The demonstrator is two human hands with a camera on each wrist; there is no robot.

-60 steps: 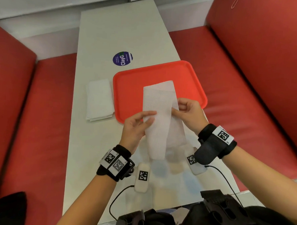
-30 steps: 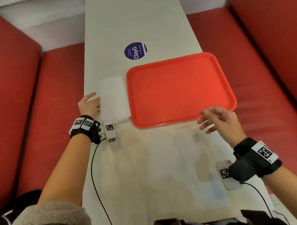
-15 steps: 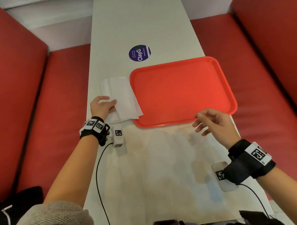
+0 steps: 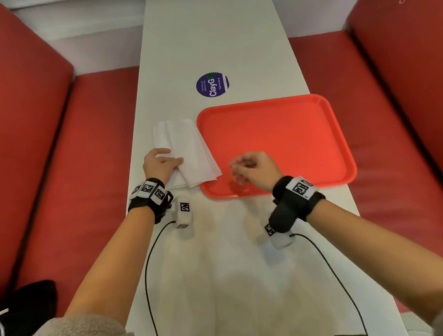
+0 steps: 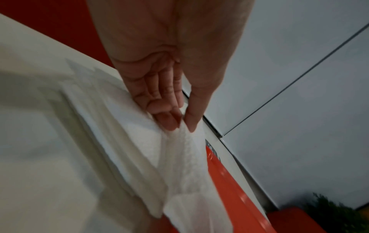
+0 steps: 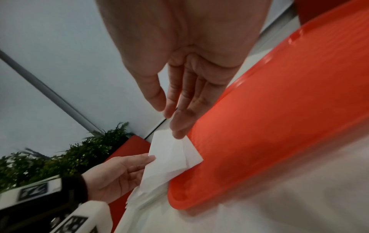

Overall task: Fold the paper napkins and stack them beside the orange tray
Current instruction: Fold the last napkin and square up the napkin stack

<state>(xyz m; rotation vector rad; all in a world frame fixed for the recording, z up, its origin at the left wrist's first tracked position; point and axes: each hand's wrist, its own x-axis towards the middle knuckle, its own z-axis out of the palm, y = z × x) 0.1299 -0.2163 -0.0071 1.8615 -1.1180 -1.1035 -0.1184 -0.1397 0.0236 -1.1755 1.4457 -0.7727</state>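
An orange tray (image 4: 279, 145) lies on the white table (image 4: 221, 40). Directly to its left sits a stack of folded white napkins (image 4: 171, 137). The top napkin (image 4: 198, 161) is skewed, and its near corner overlaps the tray's rim. My left hand (image 4: 175, 163) pinches this napkin's left edge between thumb and fingers (image 5: 182, 124); the napkin (image 5: 179, 157) rises slightly there. My right hand (image 4: 234, 168) hovers over the tray's near-left corner, fingers relaxed and holding nothing. In the right wrist view this hand (image 6: 167, 119) is just short of the napkin (image 6: 171, 154) beside the tray (image 6: 279, 126).
A round purple sticker (image 4: 212, 85) is on the table behind the tray. Red bench seats (image 4: 88, 162) flank the table on both sides. White sensor pucks (image 4: 184, 212) and black cables (image 4: 150, 253) trail from my wrists over the near table. A green plant (image 6: 60, 157) stands beyond.
The napkin held by both hands two seconds ago now lies on the stack. My left hand has pinched it and turned it towards the tray. My right hand moved left over the tray's corner.
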